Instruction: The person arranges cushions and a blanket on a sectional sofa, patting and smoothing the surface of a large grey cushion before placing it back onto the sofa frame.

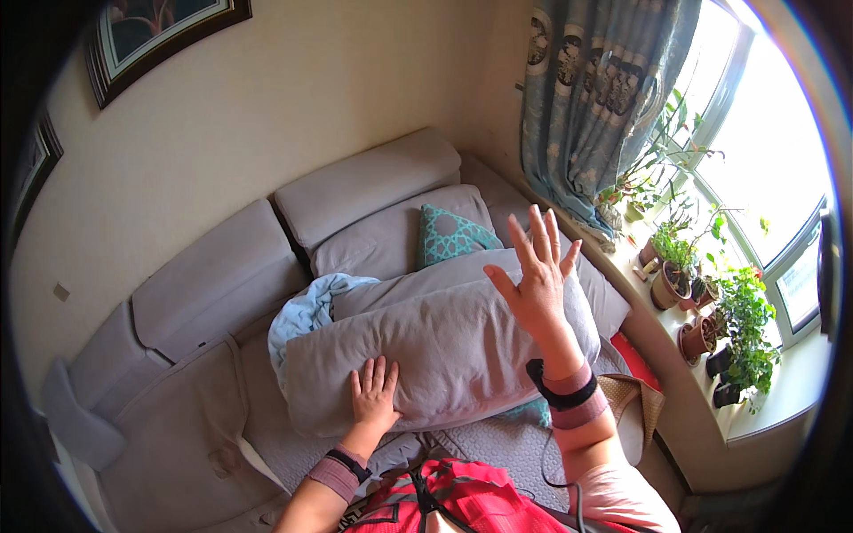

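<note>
A large grey cushion [446, 340] lies across the sofa in front of me, on top of other cushions. My left hand [375, 393] rests flat on its lower left part, fingers spread and holding nothing. Above the cushion's right end my right hand [540, 280] is raised, empty, with its fingers apart. Behind the big cushion lie another grey cushion [400, 230] and a teal-patterned pillow [453, 233]. A light blue cloth [303, 323] bunches out at the left end. Part of a second teal-patterned piece [530, 413] shows beneath the front edge.
The sofa's backrest [213, 273] runs along the wall. On the right, a windowsill [766, 416] carries several potted plants [673, 283] beside a blue curtain [586, 100]. A tan woven mat [633, 400] and something red [633, 360] lie by the cushion's right end. A dark cord [550, 466] hangs near my right arm.
</note>
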The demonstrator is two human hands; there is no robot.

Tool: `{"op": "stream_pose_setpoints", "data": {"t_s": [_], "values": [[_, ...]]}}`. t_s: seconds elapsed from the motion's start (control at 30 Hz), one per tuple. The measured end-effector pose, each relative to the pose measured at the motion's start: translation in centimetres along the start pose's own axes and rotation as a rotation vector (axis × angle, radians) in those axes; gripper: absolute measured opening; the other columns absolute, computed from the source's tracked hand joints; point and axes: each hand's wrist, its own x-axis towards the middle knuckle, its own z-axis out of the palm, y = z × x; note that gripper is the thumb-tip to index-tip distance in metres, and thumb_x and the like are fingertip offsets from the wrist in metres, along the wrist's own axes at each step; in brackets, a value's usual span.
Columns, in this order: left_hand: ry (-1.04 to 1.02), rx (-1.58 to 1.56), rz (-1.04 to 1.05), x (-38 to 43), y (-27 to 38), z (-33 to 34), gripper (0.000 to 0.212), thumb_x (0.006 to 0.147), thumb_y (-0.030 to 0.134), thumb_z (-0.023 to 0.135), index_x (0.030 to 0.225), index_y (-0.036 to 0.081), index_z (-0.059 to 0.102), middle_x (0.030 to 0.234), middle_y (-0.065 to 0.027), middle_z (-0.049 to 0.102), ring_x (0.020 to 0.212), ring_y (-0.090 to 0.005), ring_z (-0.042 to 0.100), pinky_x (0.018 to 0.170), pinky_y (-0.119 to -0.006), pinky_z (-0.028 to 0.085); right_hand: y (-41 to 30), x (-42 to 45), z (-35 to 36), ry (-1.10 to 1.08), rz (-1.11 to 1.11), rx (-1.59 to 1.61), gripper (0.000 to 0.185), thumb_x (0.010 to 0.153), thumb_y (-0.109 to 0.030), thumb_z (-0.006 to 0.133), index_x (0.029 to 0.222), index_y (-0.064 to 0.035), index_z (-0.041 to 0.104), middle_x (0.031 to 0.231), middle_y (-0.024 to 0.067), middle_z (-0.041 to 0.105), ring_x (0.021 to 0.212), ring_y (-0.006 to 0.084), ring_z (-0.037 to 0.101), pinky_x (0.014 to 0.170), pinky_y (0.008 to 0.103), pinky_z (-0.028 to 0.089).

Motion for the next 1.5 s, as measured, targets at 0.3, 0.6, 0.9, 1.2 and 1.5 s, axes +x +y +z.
{"op": "stream_pose_setpoints", "data": {"t_s": [0.3,0.6,0.9,1.2,1.5], "values": [[-0.049,0.041,0.098,0.7,0.7,-0.2,0.111,0.056,0.040,0.085,0.149,0.021,0.027,0.154,-0.0088,0.026,0.144,-0.0286,0.019,0.114,-0.056,0.014,4.3,-11.6,11.5,-0.843,0.063,-0.055,0.085,0.082,-0.070,0.048,0.148,-0.0175,0.033,0.155,0.0100,0.025,0.145,0.0355,0.014,0.106,0.0725,0.001],[-0.053,0.059,0.101,0.3,0.6,-0.9,0.111,0.057,0.043,0.085,0.148,0.019,0.026,0.155,-0.0097,0.024,0.144,-0.0300,0.018,0.115,-0.055,0.013,11.7,-13.0,6.1,-0.276,0.323,-0.275,0.078,0.085,-0.060,0.053,0.148,-0.0180,0.034,0.155,0.0105,0.026,0.145,0.0331,0.014,0.111,0.0653,0.001],[-0.147,0.086,0.080,-1.0,0.1,-0.6,0.115,0.059,0.042,0.085,0.150,0.016,0.020,0.157,-0.0123,0.016,0.146,-0.0327,0.010,0.115,-0.056,0.011,15.8,-7.8,0.7,0.017,0.509,-0.178,0.074,0.085,-0.050,0.062,0.146,-0.0188,0.035,0.153,0.0131,0.029,0.144,0.0333,0.021,0.110,0.0656,0.010],[-0.193,0.007,0.121,-1.6,-0.3,-0.6,0.101,0.066,0.043,0.081,0.148,0.019,0.028,0.155,-0.0111,0.023,0.143,-0.0319,0.019,0.111,-0.058,0.021,17.1,-13.4,2.8,-0.742,0.610,-0.107,0.079,0.087,-0.060,0.051,0.148,-0.0149,0.030,0.154,0.0132,0.027,0.143,0.0342,0.019,0.108,0.0605,0.026],[-0.331,-0.461,0.159,2.6,-5.1,-3.4,0.065,0.076,0.042,0.071,0.131,0.010,0.054,0.128,-0.0140,0.059,0.120,-0.0283,0.056,0.101,-0.038,0.043,5.0,-21.0,3.5,-0.786,0.637,0.483,0.037,0.080,-0.039,0.069,0.084,-0.0028,0.069,0.075,0.0127,0.067,0.074,0.0291,0.065,0.071,0.0398,0.051]]}}
